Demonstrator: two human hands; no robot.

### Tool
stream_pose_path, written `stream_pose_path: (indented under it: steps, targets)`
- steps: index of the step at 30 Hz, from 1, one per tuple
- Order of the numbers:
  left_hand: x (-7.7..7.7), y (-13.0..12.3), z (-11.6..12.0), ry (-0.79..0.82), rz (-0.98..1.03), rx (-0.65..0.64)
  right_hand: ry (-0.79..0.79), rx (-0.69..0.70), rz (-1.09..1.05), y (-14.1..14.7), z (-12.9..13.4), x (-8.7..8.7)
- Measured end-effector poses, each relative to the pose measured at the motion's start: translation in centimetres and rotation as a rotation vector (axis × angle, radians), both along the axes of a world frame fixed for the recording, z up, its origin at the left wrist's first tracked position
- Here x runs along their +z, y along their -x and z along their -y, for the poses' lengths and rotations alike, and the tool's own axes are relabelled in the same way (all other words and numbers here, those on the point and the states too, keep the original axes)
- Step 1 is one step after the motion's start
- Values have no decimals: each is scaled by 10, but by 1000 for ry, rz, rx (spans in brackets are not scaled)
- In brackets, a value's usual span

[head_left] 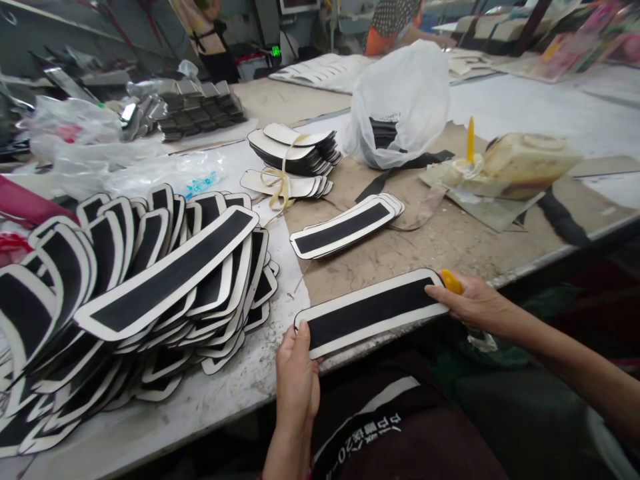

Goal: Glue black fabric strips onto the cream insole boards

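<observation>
your left hand (297, 367) pinches the black-and-white strip (373, 310) at left | your right hand (473, 303) pinches its right end, gripping a yellow handle (451, 282) | strip over near table (215, 403) edge | far white bag (417, 93) holds black pieces (384, 135)

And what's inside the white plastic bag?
Flat dark pieces lie stacked at the opening of the white plastic bag. Its cloudy plastic covers the rest, so anything deeper inside cannot be made out.

near strip (373, 312): matt, smooth-looking | far bag (413, 87): crinkled translucent plastic | left wrapping (155, 179): glossy clear plastic | near brown sheet (480, 243): matt, papery
</observation>
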State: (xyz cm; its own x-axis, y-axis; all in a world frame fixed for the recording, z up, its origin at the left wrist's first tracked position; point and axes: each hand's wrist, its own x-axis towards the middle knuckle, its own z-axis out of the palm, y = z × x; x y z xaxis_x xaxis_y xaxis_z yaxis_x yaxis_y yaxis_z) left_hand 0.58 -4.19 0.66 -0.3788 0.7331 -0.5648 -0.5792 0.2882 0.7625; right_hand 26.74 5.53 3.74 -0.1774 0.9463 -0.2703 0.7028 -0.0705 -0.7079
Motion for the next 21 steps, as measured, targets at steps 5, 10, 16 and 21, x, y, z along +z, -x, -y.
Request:
stream_pose_path:
  steps: [5, 10, 16, 21]
  targets:
    - [2, -2, -2, -9, 4, 6, 18, 4, 17, 0, 1, 0]
    - [-1, -2, -4, -11, -27, 24, 5, -2, 14, -1, 1, -6]
    - [-8, -2, -6, -6, -66, 39, -3, -7, -8, -5, 5, -14]
    - [-8, -1, -7, 2, -62, 40, -13, -23, -22, -6, 7, -17]
